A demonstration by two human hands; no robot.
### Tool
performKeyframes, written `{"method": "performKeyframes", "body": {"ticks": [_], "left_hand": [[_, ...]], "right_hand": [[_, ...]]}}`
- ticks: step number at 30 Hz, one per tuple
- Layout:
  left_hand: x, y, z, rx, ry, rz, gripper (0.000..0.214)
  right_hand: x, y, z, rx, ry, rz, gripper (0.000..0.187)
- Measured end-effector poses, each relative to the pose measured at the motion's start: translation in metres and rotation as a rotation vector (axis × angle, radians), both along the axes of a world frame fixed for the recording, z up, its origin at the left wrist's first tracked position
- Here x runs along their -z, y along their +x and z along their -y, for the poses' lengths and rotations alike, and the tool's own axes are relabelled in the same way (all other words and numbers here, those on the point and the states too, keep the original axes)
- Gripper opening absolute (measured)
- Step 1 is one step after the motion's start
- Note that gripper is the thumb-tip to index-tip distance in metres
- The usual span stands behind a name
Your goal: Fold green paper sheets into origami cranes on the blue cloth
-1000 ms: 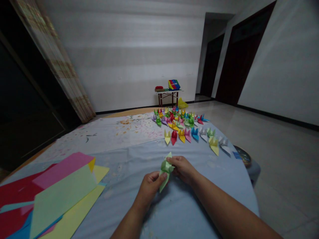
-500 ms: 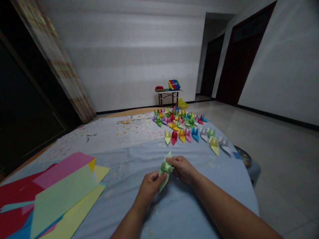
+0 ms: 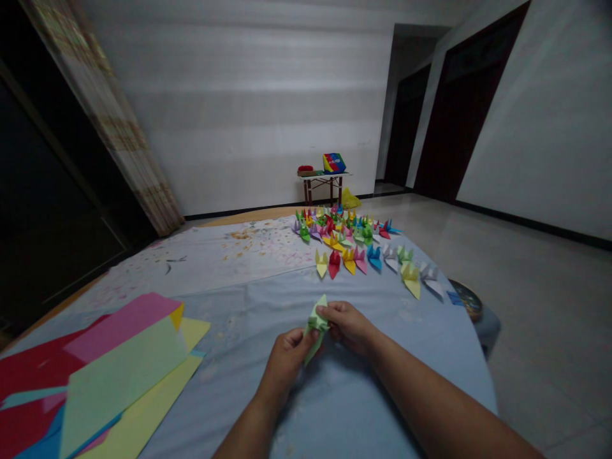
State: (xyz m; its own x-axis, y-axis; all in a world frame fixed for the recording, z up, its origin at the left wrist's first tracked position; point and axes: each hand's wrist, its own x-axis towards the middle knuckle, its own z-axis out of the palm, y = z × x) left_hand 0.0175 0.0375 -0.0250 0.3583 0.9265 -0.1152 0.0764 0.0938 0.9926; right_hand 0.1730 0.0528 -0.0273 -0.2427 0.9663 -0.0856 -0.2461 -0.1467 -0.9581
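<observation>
Look at this: the left hand (image 3: 287, 363) and right hand (image 3: 347, 326) are both closed in a pinch on a pale green origami figure (image 3: 316, 325), its crisp, pointed folds held at lower centre above the blue cloth (image 3: 229, 357). Further up, dozens of bright folded paper birds (image 3: 347, 239) stand in clustered rows, while smooth sheets of coloured paper (image 3: 119, 363) lie flat and unfolded at lower left!

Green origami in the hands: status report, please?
Left hand, right hand: both on green origami. Paper sheets off to the left.
</observation>
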Motion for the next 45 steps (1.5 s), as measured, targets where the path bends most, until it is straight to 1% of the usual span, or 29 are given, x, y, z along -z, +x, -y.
{"method": "performKeyframes", "body": {"ticks": [3, 6, 8, 11, 14, 17, 20, 22, 25, 27, 29, 32, 34, 38, 41, 45], "left_hand": [[0.004, -0.001, -0.001, -0.016, -0.018, 0.049, 0.045], [0.008, -0.002, -0.003, -0.093, -0.056, 0.131, 0.041], [0.008, -0.001, -0.003, -0.15, -0.084, 0.206, 0.038], [0.005, 0.0, -0.003, -0.193, -0.115, 0.307, 0.035], [0.002, 0.001, -0.002, -0.191, -0.125, 0.342, 0.034], [0.004, 0.001, -0.002, -0.159, -0.1, 0.315, 0.034], [0.009, 0.001, -0.004, -0.158, -0.038, 0.247, 0.034], [0.012, 0.001, -0.006, -0.236, 0.002, 0.242, 0.034], [0.011, 0.0, -0.007, -0.422, 0.018, 0.277, 0.04], [0.009, -0.001, -0.007, -0.475, 0.022, 0.285, 0.044], [0.007, -0.001, -0.006, -0.434, 0.026, 0.291, 0.045], [0.006, -0.001, -0.005, -0.355, 0.013, 0.316, 0.039], [0.006, -0.001, -0.006, -0.361, 0.005, 0.332, 0.036], [0.007, -0.001, -0.007, -0.393, 0.004, 0.349, 0.038], [0.009, -0.001, -0.008, -0.38, 0.007, 0.361, 0.036], [0.009, -0.001, -0.007, -0.347, 0.014, 0.37, 0.031]], "right_hand": [[-0.001, 0.0, -0.001, 0.021, -0.057, -0.041, 0.041], [-0.002, -0.001, -0.002, 0.081, -0.091, -0.058, 0.041], [-0.002, -0.001, -0.003, 0.144, -0.077, -0.035, 0.042], [-0.004, -0.002, -0.003, 0.215, 0.021, 0.029, 0.043], [-0.004, -0.004, -0.001, 0.198, 0.146, 0.094, 0.04], [-0.002, -0.005, 0.0, 0.185, 0.256, 0.159, 0.035], [0.0, -0.006, 0.0, 0.19, 0.291, 0.181, 0.029], [0.001, -0.006, 0.0, 0.193, 0.29, 0.172, 0.029], [0.001, -0.007, 0.0, 0.194, 0.282, 0.166, 0.031], [0.001, -0.008, 0.001, 0.176, 0.276, 0.172, 0.033], [0.001, -0.009, 0.002, 0.148, 0.277, 0.179, 0.033], [0.001, -0.01, 0.003, 0.119, 0.292, 0.181, 0.031], [0.001, -0.009, 0.003, 0.129, 0.296, 0.185, 0.029], [0.0, -0.009, 0.003, 0.159, 0.28, 0.174, 0.03], [-0.001, -0.009, 0.003, 0.167, 0.278, 0.163, 0.031], [-0.004, -0.008, 0.004, 0.131, 0.269, 0.15, 0.032]]}}
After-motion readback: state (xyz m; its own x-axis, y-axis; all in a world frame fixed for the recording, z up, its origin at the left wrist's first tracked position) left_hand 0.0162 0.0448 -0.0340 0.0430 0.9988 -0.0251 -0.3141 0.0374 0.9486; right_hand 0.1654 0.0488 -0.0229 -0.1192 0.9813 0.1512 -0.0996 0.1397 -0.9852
